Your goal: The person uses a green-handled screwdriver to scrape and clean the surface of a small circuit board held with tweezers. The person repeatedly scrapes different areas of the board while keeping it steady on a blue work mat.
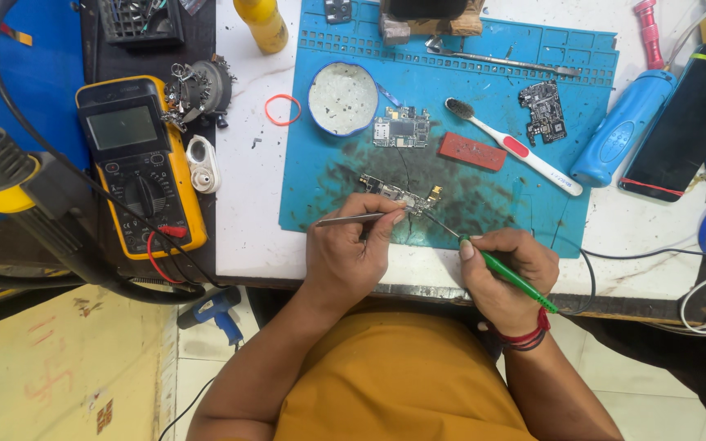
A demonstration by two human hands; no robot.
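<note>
The left hand [345, 253] is curling palm-down, pinching metal tweezers [351, 218] whose tips are pointing toward three o'clock and touching the small circuit board [398, 194]. The right hand [507, 273] is clenching a green-handled tool [510, 276], its thin tip aiming toward ten o'clock at the same board. The board is lying on the blue mat [320, 175] on the bench [251, 196], at twelve o'clock from both hands.
</note>
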